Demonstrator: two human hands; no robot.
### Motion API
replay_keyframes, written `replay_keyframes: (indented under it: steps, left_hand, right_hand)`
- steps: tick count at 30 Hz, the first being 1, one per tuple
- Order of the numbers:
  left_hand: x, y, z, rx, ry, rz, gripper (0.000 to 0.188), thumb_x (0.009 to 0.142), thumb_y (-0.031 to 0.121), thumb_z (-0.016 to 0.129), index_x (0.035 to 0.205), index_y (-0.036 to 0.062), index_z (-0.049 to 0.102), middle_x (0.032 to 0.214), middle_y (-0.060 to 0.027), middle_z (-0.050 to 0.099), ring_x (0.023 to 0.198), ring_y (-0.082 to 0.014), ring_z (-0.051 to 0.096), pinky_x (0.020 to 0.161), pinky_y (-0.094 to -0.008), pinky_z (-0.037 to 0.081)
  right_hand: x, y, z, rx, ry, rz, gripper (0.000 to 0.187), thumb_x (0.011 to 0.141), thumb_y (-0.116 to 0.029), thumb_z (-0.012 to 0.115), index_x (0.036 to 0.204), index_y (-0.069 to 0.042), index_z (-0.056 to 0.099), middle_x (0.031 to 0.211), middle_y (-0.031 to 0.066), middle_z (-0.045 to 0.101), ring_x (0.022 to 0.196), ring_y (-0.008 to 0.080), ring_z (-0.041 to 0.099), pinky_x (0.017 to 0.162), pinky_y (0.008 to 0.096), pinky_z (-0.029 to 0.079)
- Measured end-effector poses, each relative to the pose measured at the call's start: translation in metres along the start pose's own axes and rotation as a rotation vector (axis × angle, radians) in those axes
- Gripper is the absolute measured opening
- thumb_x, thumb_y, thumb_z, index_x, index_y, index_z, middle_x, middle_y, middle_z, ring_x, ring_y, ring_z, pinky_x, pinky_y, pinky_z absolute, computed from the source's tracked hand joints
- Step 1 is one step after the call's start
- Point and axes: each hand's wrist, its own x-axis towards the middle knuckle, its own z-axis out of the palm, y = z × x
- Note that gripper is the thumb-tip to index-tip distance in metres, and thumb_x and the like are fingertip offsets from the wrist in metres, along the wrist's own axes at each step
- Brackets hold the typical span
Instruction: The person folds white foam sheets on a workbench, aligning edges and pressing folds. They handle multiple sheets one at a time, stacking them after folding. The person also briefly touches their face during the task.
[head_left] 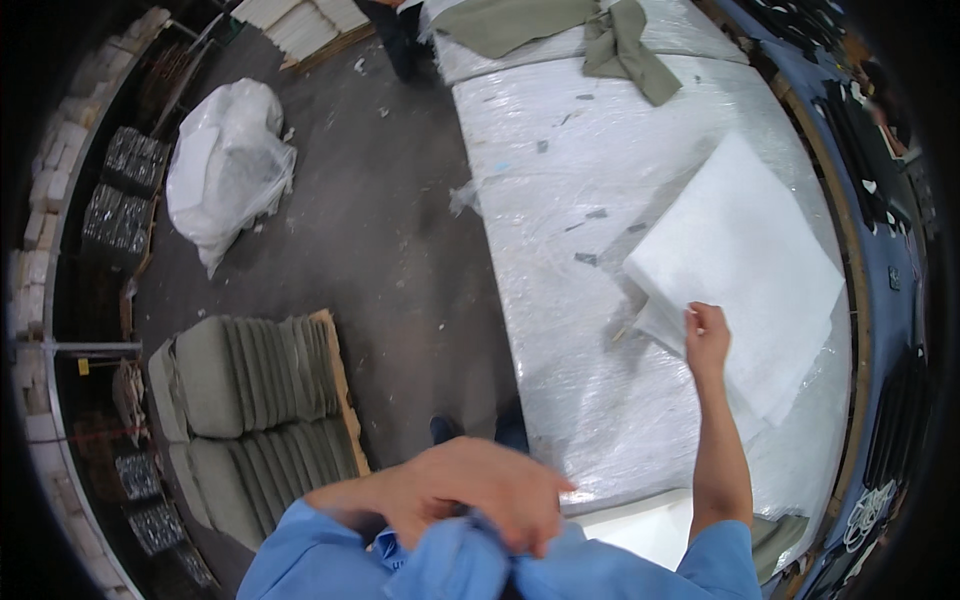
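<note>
My left hand (480,490) is raised in front of my chest, close to my blue shirt (450,560). Motion smears its fingers, so their hold cannot be told. My right hand (708,335) reaches out over the near edge of a stack of white wadding sheets (745,260). Its fingers are curled together; what they hold, if anything, is too small to make out. The sheets lie askew on a wide surface wrapped in clear plastic (560,330). Near my body, a white panel (640,530) lies on the same surface, partly hidden by my arm.
Grey-green cushions (255,380) stand in rows on a pallet at the left. A plastic-wrapped bundle (228,160) rests on the dark floor. Grey-green fabric (630,50) lies at the far end of the wrapped surface. Another person's legs (398,40) show beyond. Shelving lines the left side.
</note>
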Motion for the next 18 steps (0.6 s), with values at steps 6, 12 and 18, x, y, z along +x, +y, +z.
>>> replay_keyframes:
  steps: [6,12,18]
  left_hand:
    - [0.002,0.037,-0.024,-0.169,-0.203,-0.083,0.034,0.105,0.033,0.057,0.094,0.0029,0.068,0.113,-0.0201,0.072,0.109,-0.0474,0.067,0.113,-0.0633,0.035]
    - [-0.058,0.043,-0.018,-0.276,0.227,-0.126,0.025,0.102,0.013,0.060,0.119,-0.0020,0.070,0.123,-0.0324,0.066,0.130,-0.0493,0.056,0.118,-0.0633,0.026]
    - [-0.043,0.053,-0.002,-0.066,0.554,-0.066,0.021,0.104,0.022,0.058,0.105,0.0045,0.070,0.119,-0.0269,0.070,0.127,-0.0539,0.056,0.115,-0.0691,0.030]
  right_hand:
    - [0.042,-0.053,0.062,-0.278,0.070,-0.262,0.018,0.083,-0.012,0.076,0.101,-0.008,0.072,0.098,0.0106,0.066,0.095,0.0337,0.063,0.083,0.0453,0.049]
    - [0.078,-0.023,0.079,0.037,0.036,0.012,0.012,0.085,-0.012,0.076,0.095,-0.007,0.072,0.083,0.0078,0.063,0.077,0.0256,0.062,0.070,0.0388,0.050]
    - [0.090,0.013,0.033,0.409,0.326,0.340,0.012,0.101,-0.016,0.062,0.100,-0.005,0.065,0.085,-0.0005,0.058,0.077,0.0093,0.051,0.069,0.0280,0.046]
